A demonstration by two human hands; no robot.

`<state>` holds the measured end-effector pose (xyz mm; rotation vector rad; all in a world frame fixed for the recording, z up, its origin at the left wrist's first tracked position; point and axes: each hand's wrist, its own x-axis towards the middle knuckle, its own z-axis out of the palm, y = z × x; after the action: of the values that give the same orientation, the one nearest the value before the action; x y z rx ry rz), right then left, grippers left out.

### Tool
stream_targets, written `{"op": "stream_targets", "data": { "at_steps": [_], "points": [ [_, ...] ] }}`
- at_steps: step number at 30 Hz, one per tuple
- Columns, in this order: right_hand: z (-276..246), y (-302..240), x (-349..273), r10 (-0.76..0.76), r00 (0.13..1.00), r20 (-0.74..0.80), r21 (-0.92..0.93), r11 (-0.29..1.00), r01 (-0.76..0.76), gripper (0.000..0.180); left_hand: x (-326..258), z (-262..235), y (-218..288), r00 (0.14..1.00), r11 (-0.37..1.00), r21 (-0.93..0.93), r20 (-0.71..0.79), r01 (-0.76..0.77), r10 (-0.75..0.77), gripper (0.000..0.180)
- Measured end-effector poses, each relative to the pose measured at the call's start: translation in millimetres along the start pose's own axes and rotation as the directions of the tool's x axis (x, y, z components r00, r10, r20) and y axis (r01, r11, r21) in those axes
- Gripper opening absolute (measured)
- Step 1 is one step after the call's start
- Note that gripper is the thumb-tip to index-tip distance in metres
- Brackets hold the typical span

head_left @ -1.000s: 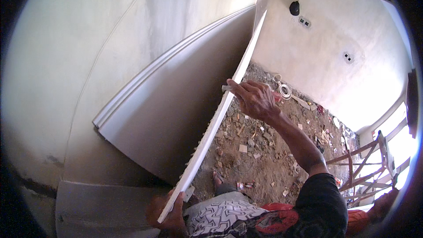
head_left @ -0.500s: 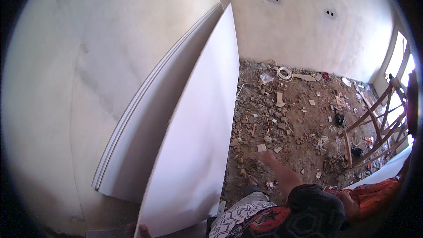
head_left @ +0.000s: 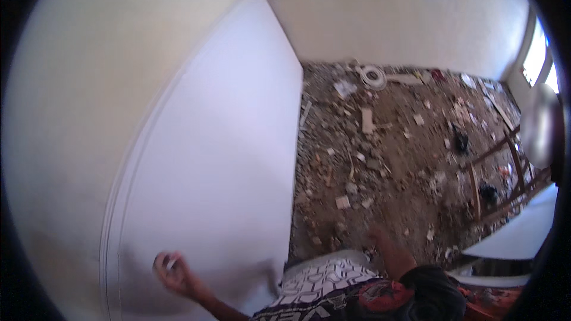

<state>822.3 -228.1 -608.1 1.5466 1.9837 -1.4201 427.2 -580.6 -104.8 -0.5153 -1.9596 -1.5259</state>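
A large white board [head_left: 208,160] leans against the wall on my left, flat on the stack of boards whose edges [head_left: 110,232] show along its outer side. My left hand [head_left: 172,273] is raised in front of the board's lower part, its fingers curled. A small pale and dark patch shows among those fingers, too blurred to name. Over the rubble floor reaches my right forearm from a dark sleeve; my right hand [head_left: 379,239] is smeared by motion, so its fingers cannot be made out.
Rubble and scraps cover the dirt floor [head_left: 392,166]. A coil of white cable [head_left: 373,77] lies by the far wall. At the right stand a wooden frame [head_left: 476,190] and a white panel [head_left: 511,232]. Light enters by a window [head_left: 535,53].
The front board has swung left from its tilted stance onto the stack. My left hand has come off its lower edge and risen into view. The view has shifted too.
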Motion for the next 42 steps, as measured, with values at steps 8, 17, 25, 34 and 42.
{"op": "stream_targets", "data": {
  "at_steps": [8,17,25,34,42],
  "points": [
    [-124,-42,64,0.019,0.985,-0.169,0.523,0.849,0.074,0.035,-54,288,66,-0.327,0.934,-0.094,0.945,-0.346,-0.026,0.069],
    [-139,-3,45,0.736,0.436,-0.519,0.802,0.595,-0.050,0.047,-101,621,1,-0.709,0.988,-0.010,0.698,-0.154,-0.103,0.076],
    [-322,-8,45,0.859,-0.062,-0.509,0.781,0.490,0.387,0.022,-174,933,107,-0.681,0.938,-0.320,0.717,-0.130,0.150,0.059],
    [-699,10,-66,0.760,-0.373,-0.533,0.228,0.553,0.801,0.008,-385,1129,137,-0.874,0.971,-0.235,0.460,0.052,0.158,0.036],
    [-946,170,-44,0.775,0.018,-0.631,-0.042,-0.057,0.998,0.010,-564,1220,157,-0.756,0.943,0.324,0.636,0.081,-0.154,0.030]
  ]
}}
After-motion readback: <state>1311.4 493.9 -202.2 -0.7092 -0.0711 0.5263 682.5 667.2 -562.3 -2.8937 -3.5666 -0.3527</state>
